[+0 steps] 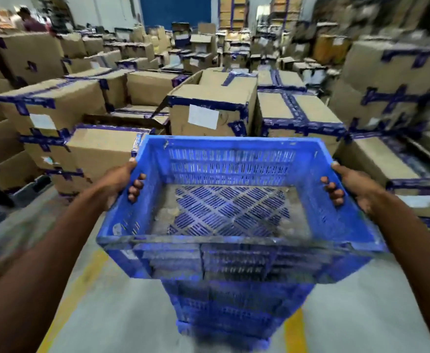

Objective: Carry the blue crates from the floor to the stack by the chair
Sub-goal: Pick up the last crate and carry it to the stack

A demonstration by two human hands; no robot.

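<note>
A blue slotted plastic crate [234, 154] fills the middle of the view, empty, its open top toward me. My left hand [122, 182] grips its left side, fingers curled through the handle slot. My right hand [348, 186] grips the right side the same way. Directly below the held crate a stack of blue crates [229, 309] reaches down to the floor, blurred by motion. No chair is in view.
Taped cardboard boxes [208, 108] stand packed in rows ahead and on both sides. The grey floor [112, 314] near me carries yellow lines [294, 332]. A person [30, 21] stands far back at the left. A blue door [175, 11] is at the back.
</note>
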